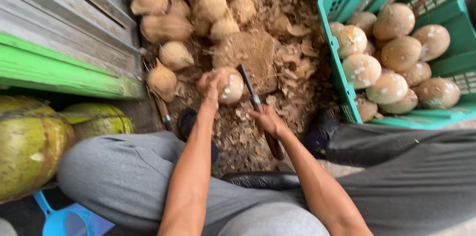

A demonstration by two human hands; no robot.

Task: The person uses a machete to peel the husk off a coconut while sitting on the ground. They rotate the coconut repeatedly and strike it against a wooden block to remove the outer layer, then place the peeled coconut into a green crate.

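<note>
My left hand (210, 86) grips a partly peeled brown coconut (231, 86) held low over a worn wooden chopping block (250, 52). In my right hand (267, 119) is a long dark knife (253, 98) with a wooden handle; its blade rests against the right side of the coconut. Shell shavings (292, 62) cover the ground around the block. I sit with knees apart, in grey trousers.
A pile of husked fibrous coconuts (188, 13) lies beyond the block. A green plastic crate (347, 92) on the right holds several peeled coconuts (396, 57). Green unhusked coconuts (29, 142) sit at left, under a green and grey wooden bench (59, 62). A blue scoop (59, 218) lies bottom left.
</note>
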